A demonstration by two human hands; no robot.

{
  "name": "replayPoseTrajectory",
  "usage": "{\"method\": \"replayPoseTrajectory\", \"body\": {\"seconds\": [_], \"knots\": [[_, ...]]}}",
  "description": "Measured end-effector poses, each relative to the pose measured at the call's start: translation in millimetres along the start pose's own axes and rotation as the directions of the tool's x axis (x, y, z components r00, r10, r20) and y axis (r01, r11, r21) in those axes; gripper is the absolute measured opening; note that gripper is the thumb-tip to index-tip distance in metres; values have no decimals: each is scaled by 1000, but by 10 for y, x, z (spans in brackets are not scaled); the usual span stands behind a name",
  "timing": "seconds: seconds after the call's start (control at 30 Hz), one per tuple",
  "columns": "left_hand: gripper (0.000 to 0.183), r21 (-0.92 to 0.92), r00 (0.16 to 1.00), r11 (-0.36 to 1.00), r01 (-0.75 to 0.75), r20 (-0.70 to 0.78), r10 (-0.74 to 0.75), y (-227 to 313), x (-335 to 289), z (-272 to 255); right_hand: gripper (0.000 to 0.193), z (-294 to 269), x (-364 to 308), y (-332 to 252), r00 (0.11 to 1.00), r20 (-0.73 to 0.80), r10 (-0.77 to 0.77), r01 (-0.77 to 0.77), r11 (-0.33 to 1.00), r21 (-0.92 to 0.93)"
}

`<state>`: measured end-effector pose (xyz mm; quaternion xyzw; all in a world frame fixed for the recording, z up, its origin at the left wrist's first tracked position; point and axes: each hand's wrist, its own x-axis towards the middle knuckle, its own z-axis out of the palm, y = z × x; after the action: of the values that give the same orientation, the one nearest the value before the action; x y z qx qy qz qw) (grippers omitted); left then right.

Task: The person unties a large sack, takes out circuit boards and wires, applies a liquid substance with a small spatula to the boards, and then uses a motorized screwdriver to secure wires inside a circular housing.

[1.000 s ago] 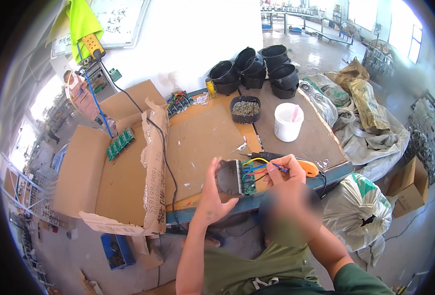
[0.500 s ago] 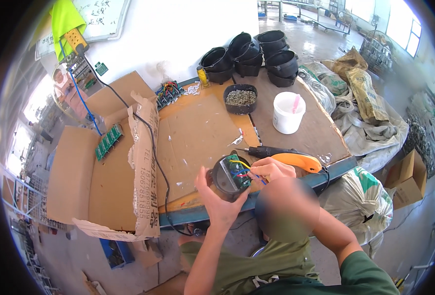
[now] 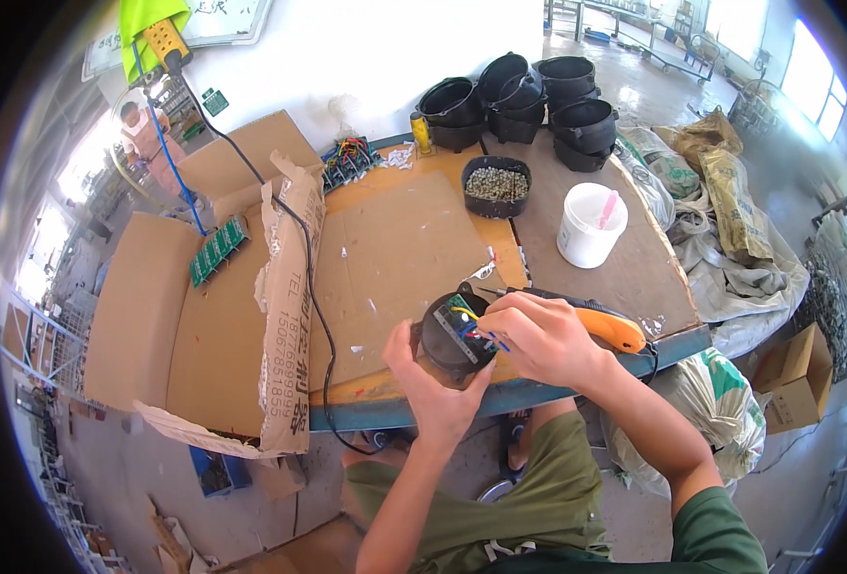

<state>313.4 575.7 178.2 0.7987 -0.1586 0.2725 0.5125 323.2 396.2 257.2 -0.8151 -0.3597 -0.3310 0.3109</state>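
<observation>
My left hand (image 3: 435, 402) cups a round black housing (image 3: 445, 352) from its near left side, at the table's front edge. Inside the housing sits a green circuit board (image 3: 460, 325) with yellow, red and blue wires (image 3: 467, 313) coming off it. The right hand (image 3: 543, 335) is closed over the housing's right side, fingertips pinched on the wires; its back partly hides them. Just beyond that hand lies a corded tool with a thin pointed tip, black body and orange handle (image 3: 613, 329).
An open cardboard box (image 3: 146, 325) with green circuit boards (image 3: 220, 251) stands left, a black cable across it. Farther back are wired boards (image 3: 350, 161), a tub of small metal parts (image 3: 496, 187), a white bucket (image 3: 591, 226) and stacked black housings (image 3: 584, 126). Sacks (image 3: 701, 416) lie right.
The whole view has shifted, so the table's things appear farther right. My left hand still holds the housing; my right hand stays at the wires, its back turned more over them.
</observation>
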Motion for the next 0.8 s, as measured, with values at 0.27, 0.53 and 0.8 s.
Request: {"method": "replayPoseTrajectory", "body": {"seconds": [0.27, 0.53, 0.8], "knots": [[109, -6, 1000, 1000, 2, 12, -2, 40, -11, 6, 30, 193, -77, 87, 994, 111, -1, 3, 1000, -19], [106, -55, 997, 996, 76, 18, -75, 135, 36, 31, 26, 123, 22, 202, 977, 214, 24, -31, 999, 30], [110, -4, 999, 999, 47, -24, -47, 68, -35, 49, 29, 80, 201, 82, 924, 370, 95, -72, 994, -76]]}}
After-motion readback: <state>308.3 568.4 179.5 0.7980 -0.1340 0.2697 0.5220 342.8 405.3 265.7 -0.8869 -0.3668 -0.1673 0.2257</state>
